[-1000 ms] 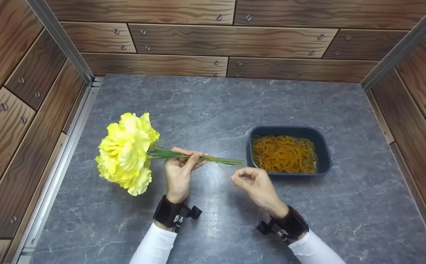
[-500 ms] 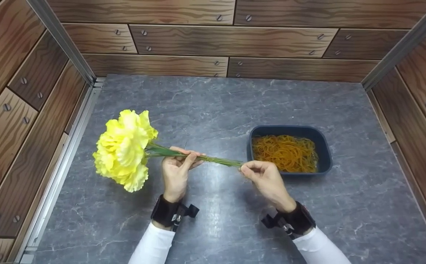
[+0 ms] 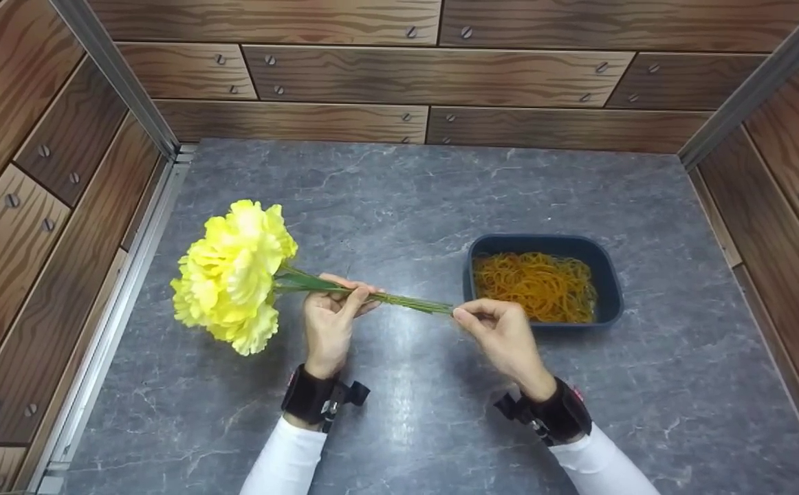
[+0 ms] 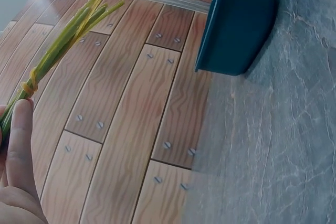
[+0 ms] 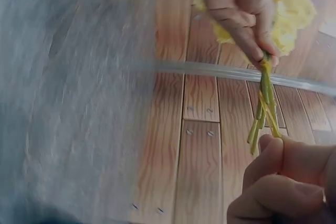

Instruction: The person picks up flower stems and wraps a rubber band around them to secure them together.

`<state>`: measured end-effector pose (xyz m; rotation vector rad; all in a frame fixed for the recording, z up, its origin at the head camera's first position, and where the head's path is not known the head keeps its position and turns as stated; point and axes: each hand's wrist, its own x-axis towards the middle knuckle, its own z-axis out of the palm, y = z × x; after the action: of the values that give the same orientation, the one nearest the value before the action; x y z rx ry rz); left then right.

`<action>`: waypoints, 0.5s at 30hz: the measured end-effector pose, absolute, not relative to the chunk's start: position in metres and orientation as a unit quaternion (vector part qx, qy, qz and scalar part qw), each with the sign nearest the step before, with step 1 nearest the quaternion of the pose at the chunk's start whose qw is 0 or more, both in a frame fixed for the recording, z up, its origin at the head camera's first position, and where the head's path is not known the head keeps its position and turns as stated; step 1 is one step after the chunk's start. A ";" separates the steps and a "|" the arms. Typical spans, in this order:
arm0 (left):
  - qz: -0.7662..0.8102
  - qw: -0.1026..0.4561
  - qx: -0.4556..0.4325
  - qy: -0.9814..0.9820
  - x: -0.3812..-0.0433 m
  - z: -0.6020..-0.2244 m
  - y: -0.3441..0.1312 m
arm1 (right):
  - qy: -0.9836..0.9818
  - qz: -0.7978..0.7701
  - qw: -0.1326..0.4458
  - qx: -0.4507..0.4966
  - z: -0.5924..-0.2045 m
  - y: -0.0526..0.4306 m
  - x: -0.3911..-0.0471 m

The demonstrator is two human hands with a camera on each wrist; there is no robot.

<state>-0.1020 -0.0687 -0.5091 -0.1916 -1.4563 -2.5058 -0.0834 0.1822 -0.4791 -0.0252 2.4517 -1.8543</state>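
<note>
A bunch of yellow artificial flowers (image 3: 234, 275) lies sideways in the air at the left, blooms to the left. My left hand (image 3: 331, 326) grips its green stems (image 4: 60, 43) between thumb and fingers, partway along them. Just beyond the left thumb, a yellow rubber band (image 4: 30, 83) is wound round the stems. A loop of it is stretched along the stems to their cut ends. My right hand (image 3: 506, 337) pinches the far end of that loop between thumb and forefinger, as the right wrist view shows too.
Right of the bunch, a dark blue tub (image 3: 544, 238) full of loose orange-yellow rubber bands (image 3: 535, 285) stands on the grey marbled table (image 3: 399, 199). The right hand overlaps its front left corner in the head view. Wood-patterned walls (image 3: 434, 75) enclose the table at back and sides.
My right hand has moved right and up from below the stems to their cut ends, drawing the rubber band loop along them. The left hand and flowers have shifted slightly left.
</note>
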 end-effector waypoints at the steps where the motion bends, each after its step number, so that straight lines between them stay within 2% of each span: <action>1: -0.856 0.119 -0.065 -0.499 -0.102 -0.508 -0.068 | 0.805 -0.592 0.024 -0.013 -0.478 0.182 -0.083; 9: -0.839 0.133 -0.090 -0.520 -0.099 -0.508 -0.067 | 0.879 -0.469 -0.041 -0.071 -0.476 0.182 -0.086; 15: -0.838 0.133 -0.098 -0.520 -0.098 -0.509 -0.066 | 0.891 -0.443 -0.018 -0.095 -0.469 0.186 -0.092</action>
<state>-0.0984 -0.0663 -0.5089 -0.2848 -1.5070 -2.4305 -0.0922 0.1857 -0.4695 -0.3015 2.8317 -1.4080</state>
